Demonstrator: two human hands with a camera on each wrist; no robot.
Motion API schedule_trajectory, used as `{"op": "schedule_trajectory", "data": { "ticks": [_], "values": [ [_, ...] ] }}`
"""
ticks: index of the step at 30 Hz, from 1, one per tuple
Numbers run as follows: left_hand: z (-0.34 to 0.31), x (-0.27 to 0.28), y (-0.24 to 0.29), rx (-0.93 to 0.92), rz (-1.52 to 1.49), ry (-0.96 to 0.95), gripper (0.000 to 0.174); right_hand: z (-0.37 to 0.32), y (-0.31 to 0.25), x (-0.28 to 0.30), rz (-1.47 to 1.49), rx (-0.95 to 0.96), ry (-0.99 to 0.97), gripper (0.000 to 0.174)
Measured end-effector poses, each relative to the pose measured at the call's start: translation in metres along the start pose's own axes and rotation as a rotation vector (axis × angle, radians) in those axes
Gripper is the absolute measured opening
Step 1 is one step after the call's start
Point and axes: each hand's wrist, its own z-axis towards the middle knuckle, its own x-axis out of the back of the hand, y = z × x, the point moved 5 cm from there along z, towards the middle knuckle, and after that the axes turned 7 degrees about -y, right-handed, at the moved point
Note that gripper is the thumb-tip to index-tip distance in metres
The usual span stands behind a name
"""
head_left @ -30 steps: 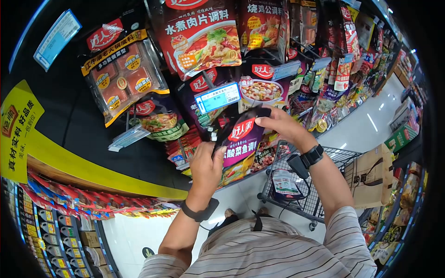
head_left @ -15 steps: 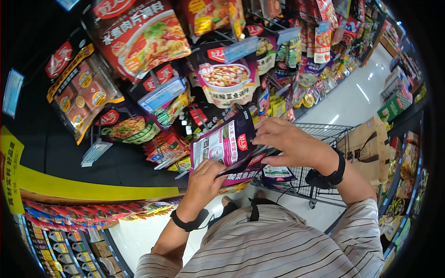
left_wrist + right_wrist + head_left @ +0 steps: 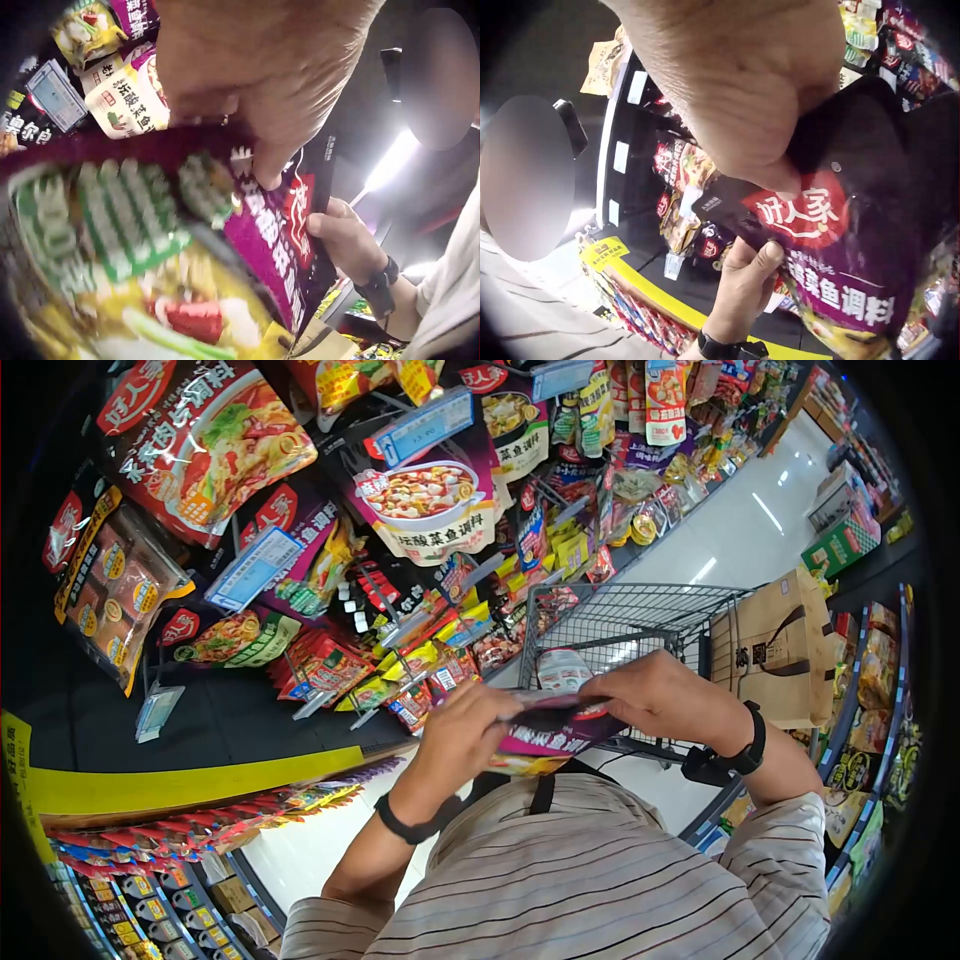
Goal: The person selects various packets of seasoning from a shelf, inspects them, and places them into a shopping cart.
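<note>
Between both hands is a purple-and-black seasoning packet (image 3: 560,742), held low in front of the striped shirt. My left hand (image 3: 460,730) grips its left end, and my right hand (image 3: 650,690) pinches the upper right corner. Up close in the right wrist view, the packet (image 3: 847,292) has a red logo and white lettering, with the right thumb beside the logo. Yellow fish-soup artwork on the packet (image 3: 187,300) fills the left wrist view. From above, its front is foreshortened and partly covered by the fingers.
A wire shopping cart (image 3: 640,592) stands beyond the right hand, with a printed packet (image 3: 563,670) inside. Against it is a brown paper bag (image 3: 765,650). Seasoning pouches (image 3: 430,510) hang from hooks on the black shelf, edged by a yellow strip (image 3: 200,785).
The held packet has come away from the hanging pouches, down and toward the body, and tilted. Its pale back panel showed half a second ago. The head view has swung right.
</note>
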Motion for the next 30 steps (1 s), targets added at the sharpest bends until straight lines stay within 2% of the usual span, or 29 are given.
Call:
{"op": "schedule_trajectory", "data": {
  "ticks": [2,4,6,10,13,16,18,19,20,21,22,23,24,25,27,30],
  "values": [
    [0.011,-0.018,-0.021,0.118,-0.053,-0.010,0.031,-0.007,0.018,-0.001,-0.013,-0.056,0.033,0.024],
    [0.021,-0.017,-0.028,0.086,-0.020,0.079,0.045,-0.009,0.033,0.005,-0.121,-0.075,0.058,0.016],
    [0.011,-0.014,-0.048,0.192,-0.040,0.099,0.045,-0.016,0.068,0.003,-0.265,-0.140,0.087,0.013],
    [-0.045,-0.013,-0.096,0.512,-0.178,0.199,0.036,-0.024,0.152,-0.013,-0.448,-0.287,-0.012,0.011],
    [-0.090,-0.015,-0.117,0.646,-0.168,0.299,0.028,-0.025,0.226,-0.044,-0.589,-0.343,-0.020,0.011],
    [-0.142,-0.029,-0.141,0.745,-0.172,0.346,0.028,-0.014,0.292,-0.076,-0.640,-0.379,-0.008,0.011],
    [-0.161,-0.037,-0.135,0.828,-0.117,0.308,0.026,-0.005,0.320,-0.098,-0.644,-0.396,0.009,0.011],
    [-0.171,-0.043,-0.137,0.866,-0.113,0.294,0.026,0.001,0.332,-0.114,-0.672,-0.482,-0.051,0.013],
    [-0.179,-0.047,-0.137,0.901,-0.108,0.282,0.025,0.006,0.343,-0.137,-0.676,-0.476,-0.091,0.014],
    [-0.183,-0.052,-0.133,0.927,-0.067,0.257,0.024,0.007,0.351,-0.163,-0.680,-0.472,-0.133,0.014],
    [-0.187,-0.057,-0.130,0.940,-0.048,0.234,0.024,0.008,0.346,-0.185,-0.615,-0.477,-0.063,0.014],
    [-0.190,-0.062,-0.128,0.953,-0.028,0.209,0.024,0.009,0.356,-0.225,-0.599,-0.536,-0.165,0.014],
    [-0.192,-0.066,-0.126,0.965,-0.009,0.184,0.024,0.006,0.354,-0.260,-0.614,-0.443,-0.177,0.014],
    [-0.188,-0.067,-0.118,0.943,0.010,0.160,0.023,0.009,0.329,-0.272,-0.619,-0.423,-0.178,0.013],
    [-0.188,-0.071,-0.113,0.984,0.003,0.135,0.021,0.008,0.321,-0.306,-0.453,-0.376,-0.146,0.013],
    [-0.190,-0.073,-0.104,1.024,0.037,0.067,0.021,0.007,0.318,-0.299,-0.383,-0.377,-0.154,0.015]
  ]
}}
